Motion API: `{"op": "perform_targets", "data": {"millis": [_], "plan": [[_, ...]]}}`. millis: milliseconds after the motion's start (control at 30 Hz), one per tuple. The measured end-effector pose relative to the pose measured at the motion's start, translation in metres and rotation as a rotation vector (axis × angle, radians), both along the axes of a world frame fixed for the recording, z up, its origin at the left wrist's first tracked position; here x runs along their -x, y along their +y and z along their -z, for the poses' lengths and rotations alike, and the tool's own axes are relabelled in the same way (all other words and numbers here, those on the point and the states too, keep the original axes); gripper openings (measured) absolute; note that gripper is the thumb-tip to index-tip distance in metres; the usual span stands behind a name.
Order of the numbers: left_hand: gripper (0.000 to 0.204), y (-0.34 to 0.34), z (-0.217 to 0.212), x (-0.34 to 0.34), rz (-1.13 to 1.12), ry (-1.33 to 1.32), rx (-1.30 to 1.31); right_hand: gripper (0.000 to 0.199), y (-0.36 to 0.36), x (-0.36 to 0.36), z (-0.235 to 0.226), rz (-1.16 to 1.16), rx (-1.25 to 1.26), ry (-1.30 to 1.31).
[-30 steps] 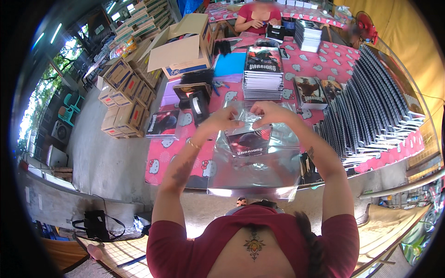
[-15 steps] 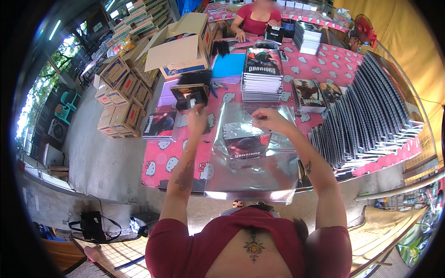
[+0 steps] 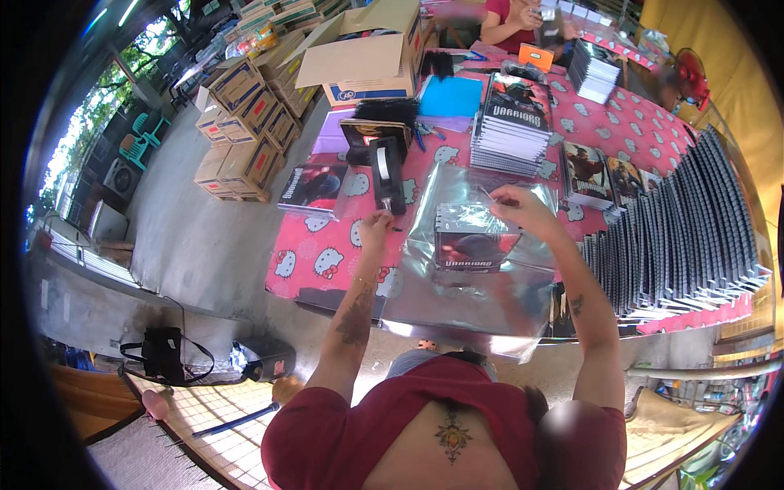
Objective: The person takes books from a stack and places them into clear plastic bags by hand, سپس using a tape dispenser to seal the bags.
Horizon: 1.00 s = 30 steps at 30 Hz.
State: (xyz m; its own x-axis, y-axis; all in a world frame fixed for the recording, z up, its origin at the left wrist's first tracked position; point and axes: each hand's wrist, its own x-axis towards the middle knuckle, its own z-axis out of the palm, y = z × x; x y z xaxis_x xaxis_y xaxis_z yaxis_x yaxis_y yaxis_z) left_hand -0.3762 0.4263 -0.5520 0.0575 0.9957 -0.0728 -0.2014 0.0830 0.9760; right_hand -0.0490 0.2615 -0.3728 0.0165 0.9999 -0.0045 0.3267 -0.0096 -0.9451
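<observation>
A black tape dispenser [image 3: 387, 181] with a pale roll stands on the pink table. At its near end my left hand [image 3: 377, 229] has thumb and finger pinched on the tape's end, though the strip itself hardly shows. In front of me a spiral notebook [image 3: 467, 250] with a dark red and black cover lies on a stack of clear plastic sheets [image 3: 457, 306], plastic folded over its upper part. Above the notebook's upper right corner, my right hand [image 3: 527, 214] is closed in a pinch on the edge of the clear plastic.
At right stands a long row of spiral notebooks [image 3: 686, 237]. Stacked notebooks [image 3: 510, 126] rise beyond the plastic; more [image 3: 586, 175] lie right of them. Another notebook pile [image 3: 314, 189] is at left. Behind are an open carton [image 3: 367, 69] and a blue sheet [image 3: 451, 102]. A co-worker [image 3: 514, 28] sits opposite.
My left hand has drawn back toward me to the dispenser's near end. My right hand keeps its pinch by the notebook. The view has shifted; the co-worker has lifted a dark item.
</observation>
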Motion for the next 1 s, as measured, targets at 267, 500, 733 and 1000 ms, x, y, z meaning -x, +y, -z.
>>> {"op": "perform_targets", "data": {"millis": [267,500,733,1000], "plan": [[0.017,-0.032,-0.203,-0.044,0.495,0.909,-0.869,0.036,-0.007,-0.006,0.004,0.061,-0.05,-0.008],[0.024,0.013,-0.27,-0.183,1.579,1.103,-0.927,0.038,-0.011,-0.009,0.003,0.085,0.02,0.031],[0.037,0.042,-0.114,-0.152,1.667,0.425,0.084,0.05,-0.008,-0.003,0.008,0.15,-0.006,-0.075],[0.027,-0.074,-0.319,-0.096,0.536,0.348,-0.91,0.079,-0.029,0.009,-0.029,0.278,-0.232,-0.165]]}}
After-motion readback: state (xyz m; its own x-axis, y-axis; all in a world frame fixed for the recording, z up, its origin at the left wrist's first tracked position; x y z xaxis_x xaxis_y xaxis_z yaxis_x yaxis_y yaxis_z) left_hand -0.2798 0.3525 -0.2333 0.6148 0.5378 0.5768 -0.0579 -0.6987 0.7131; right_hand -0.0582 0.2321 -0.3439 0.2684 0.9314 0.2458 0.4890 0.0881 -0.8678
